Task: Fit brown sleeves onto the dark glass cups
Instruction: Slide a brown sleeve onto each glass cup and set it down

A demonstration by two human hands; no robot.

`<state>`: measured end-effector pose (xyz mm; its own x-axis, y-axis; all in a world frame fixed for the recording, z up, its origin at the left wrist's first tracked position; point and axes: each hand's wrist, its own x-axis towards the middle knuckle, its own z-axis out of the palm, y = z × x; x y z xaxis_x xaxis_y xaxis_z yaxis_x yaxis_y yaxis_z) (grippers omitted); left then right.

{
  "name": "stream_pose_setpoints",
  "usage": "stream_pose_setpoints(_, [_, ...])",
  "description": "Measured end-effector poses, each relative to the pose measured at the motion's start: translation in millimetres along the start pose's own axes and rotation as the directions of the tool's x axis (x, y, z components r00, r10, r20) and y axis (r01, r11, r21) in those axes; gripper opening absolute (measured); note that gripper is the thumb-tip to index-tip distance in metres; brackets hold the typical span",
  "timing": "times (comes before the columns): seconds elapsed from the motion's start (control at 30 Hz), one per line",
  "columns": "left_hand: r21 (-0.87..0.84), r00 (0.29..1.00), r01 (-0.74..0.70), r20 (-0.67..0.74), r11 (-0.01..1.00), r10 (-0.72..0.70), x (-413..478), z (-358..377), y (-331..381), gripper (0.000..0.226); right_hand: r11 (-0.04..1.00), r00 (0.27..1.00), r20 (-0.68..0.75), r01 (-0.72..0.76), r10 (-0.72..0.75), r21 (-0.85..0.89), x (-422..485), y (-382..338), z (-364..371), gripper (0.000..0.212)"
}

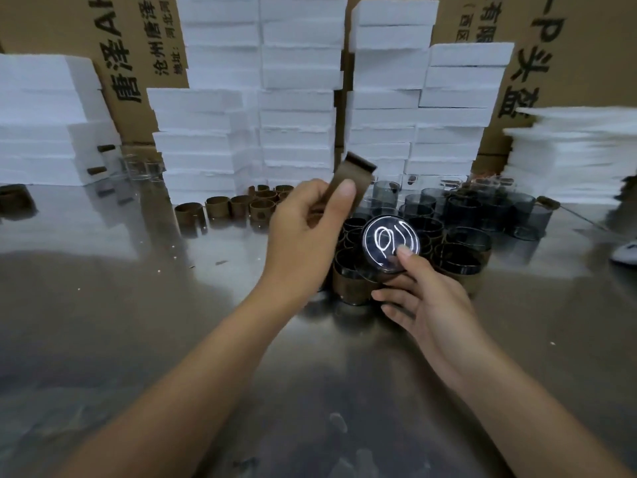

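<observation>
Two hands, head view: my left hand [306, 232] pinches a flattened brown sleeve [356, 177], raised above the reflective steel table [138, 305]. My right hand [425, 298] grips a dark round glass cup [389, 246], tipped base toward me, over sleeved cups [348, 284]. Behind stand bare dark cups [482, 208], with loose brown sleeves [238, 205] to their left.

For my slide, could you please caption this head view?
Left hand holds a brown sleeve while right hand grips a dark glass cup.
</observation>
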<state>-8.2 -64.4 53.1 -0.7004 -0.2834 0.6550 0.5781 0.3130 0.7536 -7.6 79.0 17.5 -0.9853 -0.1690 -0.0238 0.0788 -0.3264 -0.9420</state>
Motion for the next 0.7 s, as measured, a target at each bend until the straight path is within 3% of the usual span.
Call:
stream_pose_setpoints(0.07, [-0.052,1.000,0.019,-0.004,0.998,-0.019,-13,16,3,0.024,0.999,1.000,-0.003,0.002,-0.002,0.041,1,0,0,0.021])
stream_pose_setpoints(0.2, [-0.052,0.999,-0.005,-0.051,0.999,0.003,-25,21,-2,0.016,0.996,1.000,-0.014,0.005,-0.004,0.091,3,-2,0,0.018])
stream_pose_setpoints(0.3, [-0.012,0.997,-0.078,0.000,0.997,0.078,-32,15,-6,0.012,0.993,1.000,0.013,-0.006,0.004,0.116,4,-2,0,0.017])
stream_pose_setpoints(0.43, [0.221,0.949,-0.314,0.107,0.923,0.297,-43,12,-11,0.011,0.993,0.998,0.069,-0.017,0.009,0.116,3,-3,-1,0.018])
stream_pose_setpoints(0.7, [0.278,0.907,-0.418,0.069,0.865,0.416,-45,11,-9,0.014,0.995,0.990,0.140,-0.013,-0.001,0.100,2,-3,1,0.021])
